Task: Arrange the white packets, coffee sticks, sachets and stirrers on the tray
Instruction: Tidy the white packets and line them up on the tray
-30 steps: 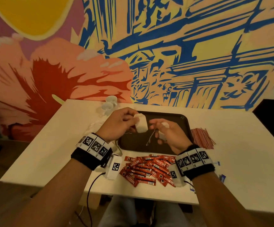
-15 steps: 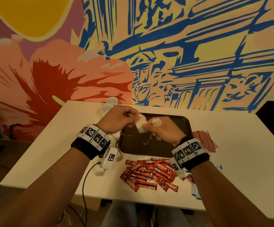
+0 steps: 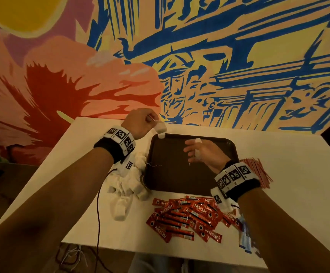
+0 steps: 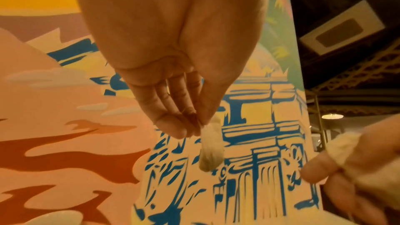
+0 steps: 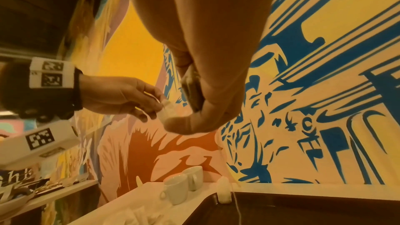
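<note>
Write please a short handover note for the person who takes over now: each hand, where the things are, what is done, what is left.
Left hand: pinches one white packet above the far left corner of the tray.
Right hand: over the tray, holds another white packet between its fingers.
White packet pile: on the table, left of the tray.
Coffee sticks: heaped on the table in front of the tray.
Stirrers: on the table, right of the tray.
Done: at most one packet, at the tray's far left corner.
Left: nearly everything.

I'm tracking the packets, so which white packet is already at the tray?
The white packet leaning on the tray's far left corner; the pile lies on the table.
</note>
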Tool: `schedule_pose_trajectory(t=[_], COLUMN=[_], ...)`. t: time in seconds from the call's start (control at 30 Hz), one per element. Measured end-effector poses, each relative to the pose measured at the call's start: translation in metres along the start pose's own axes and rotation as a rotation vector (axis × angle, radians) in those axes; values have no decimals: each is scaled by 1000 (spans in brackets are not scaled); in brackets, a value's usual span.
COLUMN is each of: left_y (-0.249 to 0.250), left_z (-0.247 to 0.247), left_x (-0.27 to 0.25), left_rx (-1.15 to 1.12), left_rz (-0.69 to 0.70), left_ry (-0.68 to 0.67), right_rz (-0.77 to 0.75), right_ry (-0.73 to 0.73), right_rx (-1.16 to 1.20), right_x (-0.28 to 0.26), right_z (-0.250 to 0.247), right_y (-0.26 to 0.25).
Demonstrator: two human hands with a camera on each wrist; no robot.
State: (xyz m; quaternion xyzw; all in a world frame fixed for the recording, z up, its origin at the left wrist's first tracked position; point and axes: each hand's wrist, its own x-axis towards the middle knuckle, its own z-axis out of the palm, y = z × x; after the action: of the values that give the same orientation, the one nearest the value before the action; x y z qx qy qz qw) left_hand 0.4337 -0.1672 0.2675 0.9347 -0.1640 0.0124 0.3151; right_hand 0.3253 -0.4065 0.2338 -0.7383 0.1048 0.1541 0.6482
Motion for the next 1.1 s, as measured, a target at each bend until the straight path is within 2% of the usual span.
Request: schedule_pose_trajectory(t=[0.3,0.57,0.73,1.1], left_y=[-40,-58,-71,-97], left_z=[63,109,120,135], left_x=[69,102,125,163], left_rx=[144,178,257,262], left_rz=[-135,-300,-319,-302], left_ry=[-125,-268,-352,-385], right_rz=[-14,105,187,191], right_ry=[-67,-59,-99,-78], right_rx=[-53,37,105,102], right_x=[37,71,97,138], right_z=[-36,-64,-68,-45], right_y=[-2,-1,-8,-12])
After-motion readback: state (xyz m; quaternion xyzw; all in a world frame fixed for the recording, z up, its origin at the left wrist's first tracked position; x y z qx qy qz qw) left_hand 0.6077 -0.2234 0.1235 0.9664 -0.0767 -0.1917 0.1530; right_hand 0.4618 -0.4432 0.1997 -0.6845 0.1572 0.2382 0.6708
